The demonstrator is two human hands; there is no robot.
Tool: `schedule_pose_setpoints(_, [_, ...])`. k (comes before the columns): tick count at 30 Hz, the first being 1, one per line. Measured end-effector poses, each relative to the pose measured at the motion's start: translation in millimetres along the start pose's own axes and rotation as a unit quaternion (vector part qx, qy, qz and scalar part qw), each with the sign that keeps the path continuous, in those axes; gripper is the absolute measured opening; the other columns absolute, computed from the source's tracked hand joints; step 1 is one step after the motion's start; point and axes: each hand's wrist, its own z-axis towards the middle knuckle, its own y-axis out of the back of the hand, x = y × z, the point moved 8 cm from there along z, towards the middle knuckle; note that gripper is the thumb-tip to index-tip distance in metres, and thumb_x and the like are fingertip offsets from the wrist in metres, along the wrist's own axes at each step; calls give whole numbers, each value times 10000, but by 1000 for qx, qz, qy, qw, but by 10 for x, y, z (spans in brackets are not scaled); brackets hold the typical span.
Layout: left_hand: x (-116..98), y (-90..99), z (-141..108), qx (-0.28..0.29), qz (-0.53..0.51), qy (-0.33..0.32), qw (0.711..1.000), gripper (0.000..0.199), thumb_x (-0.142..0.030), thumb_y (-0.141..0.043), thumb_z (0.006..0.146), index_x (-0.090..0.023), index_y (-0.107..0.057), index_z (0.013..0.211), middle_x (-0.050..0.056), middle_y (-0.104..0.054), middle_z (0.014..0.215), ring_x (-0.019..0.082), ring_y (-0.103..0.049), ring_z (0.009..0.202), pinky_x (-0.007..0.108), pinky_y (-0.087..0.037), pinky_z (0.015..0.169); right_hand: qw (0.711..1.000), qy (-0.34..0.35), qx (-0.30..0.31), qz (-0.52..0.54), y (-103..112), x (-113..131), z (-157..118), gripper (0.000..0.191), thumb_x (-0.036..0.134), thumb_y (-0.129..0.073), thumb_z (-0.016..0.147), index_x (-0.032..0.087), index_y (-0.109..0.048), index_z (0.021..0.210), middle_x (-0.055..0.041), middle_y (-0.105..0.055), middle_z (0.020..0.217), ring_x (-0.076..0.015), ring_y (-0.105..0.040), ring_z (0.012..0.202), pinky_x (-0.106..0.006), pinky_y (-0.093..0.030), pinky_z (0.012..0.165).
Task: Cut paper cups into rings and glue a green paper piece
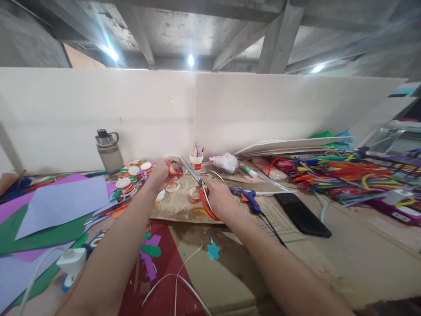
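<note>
My left hand point(162, 173) is closed on a small red ring point(175, 171) that looks cut from a paper cup. My right hand point(217, 196) grips a pair of scissors point(191, 170) with orange handles. Their blades point up and left, close to the ring; whether they touch it I cannot tell. A thin white cord point(204, 193) runs by my right fingers. Below my hands, a similar red-and-white ring point(194, 195) and a pale ring point(173, 187) lie on the cardboard point(177, 210).
A blue glue gun point(251, 199) and a black phone point(301, 215) lie to the right, before colourful pipe cleaners point(348, 175). Leftward are coloured sheets point(62, 204), decorated cup pieces point(125, 186) and a bottle point(109, 153). A cup of pens point(196, 163) stands behind; a white cord point(176, 281) trails in front.
</note>
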Motion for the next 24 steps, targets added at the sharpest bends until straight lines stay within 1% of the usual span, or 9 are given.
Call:
schedule_pose_setpoints(4, [17,53,13,-6,14,2,1000,241,-296,-793,628,-133,-615,616,-11,-517,510,74,-462,420,175,-302,351,1000,-5,11,12,-18,7,1,403,303,-483,925,215,-536,1315,-98,-694,1122,-222,-650,938,-286,-449,792])
schedule_pose_setpoints(7, [23,65,17,-2,9,4,1000,255,-305,-804,617,-134,-615,618,-7,-526,502,91,-503,428,171,-311,347,1000,-1,6,18,-18,9,1,386,318,-479,935,214,-542,1302,-100,-691,1129,-224,-647,958,-291,-452,814])
schedule_pose_setpoints(10, [13,60,0,-9,0,13,1000,280,-340,-796,636,-133,-608,636,-6,-534,505,88,-497,411,175,-325,344,1000,7,0,22,-17,16,-1,369,303,-489,932,207,-554,1283,-100,-693,1117,-223,-639,982,-288,-446,834])
schedule_pose_setpoints(12, [-13,70,-14,-28,-8,9,1000,288,-358,-793,648,-135,-612,672,-11,-538,520,78,-481,407,171,-325,341,1000,7,-1,24,-21,15,-3,353,296,-497,925,206,-565,1260,-97,-699,1087,-223,-638,969,-283,-444,818])
schedule_pose_setpoints(16, [-81,102,-18,-51,-17,-28,998,278,-337,-806,649,-144,-609,688,-15,-549,562,68,-473,442,157,-312,341,1000,6,3,27,-26,15,-7,335,265,-492,919,222,-569,1242,-79,-711,1024,-214,-642,928,-268,-432,778])
schedule_pose_setpoints(19, [-78,134,4,-53,-11,-39,998,257,-323,-799,657,-142,-617,671,-14,-548,558,62,-449,427,162,-316,343,1000,2,10,20,-29,13,-11,342,254,-483,919,228,-560,1251,-71,-714,983,-209,-646,887,-265,-428,754])
schedule_pose_setpoints(24, [-43,138,19,-37,-3,-35,999,244,-324,-791,669,-137,-635,659,-9,-547,545,61,-449,419,170,-306,354,1000,13,-4,25,-18,32,-15,338,278,-478,926,230,-553,1252,-71,-700,1044,-210,-642,901,-268,-432,760])
